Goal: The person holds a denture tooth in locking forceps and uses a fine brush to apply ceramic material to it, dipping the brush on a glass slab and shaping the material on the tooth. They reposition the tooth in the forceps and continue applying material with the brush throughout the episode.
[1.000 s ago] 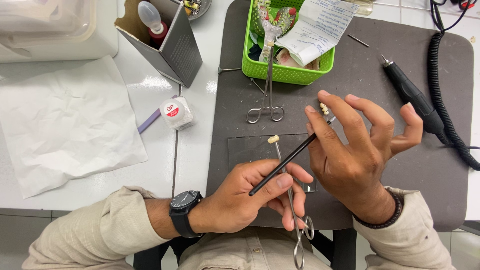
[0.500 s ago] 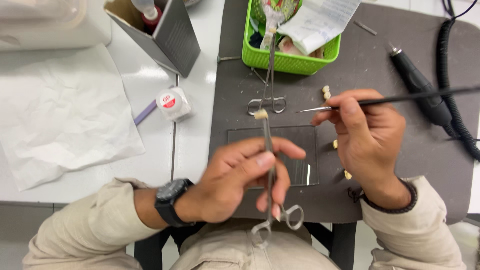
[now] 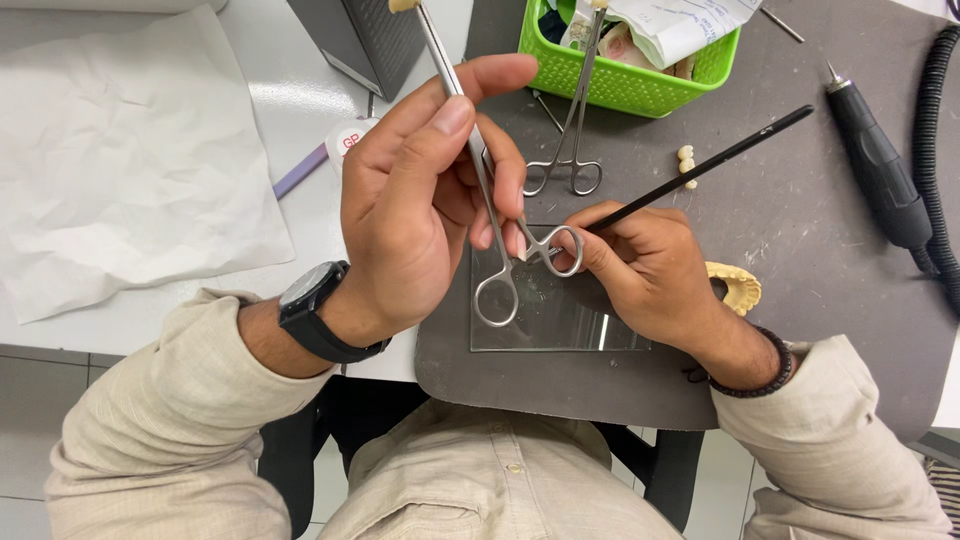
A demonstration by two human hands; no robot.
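Centrally, left hand (image 3: 420,200) grips steel forceps (image 3: 480,180) upright, small pale tooth piece (image 3: 404,5) clamped at tip near bench's far edge. Right hand (image 3: 640,265) closed around thin black brush (image 3: 700,165), tip down on glass slab (image 3: 560,315) atop dark mat (image 3: 800,230). Second forceps (image 3: 575,120) lean from green basket (image 3: 640,90). Handpiece (image 3: 880,160) toward right edge; white tissue (image 3: 120,150) at left.
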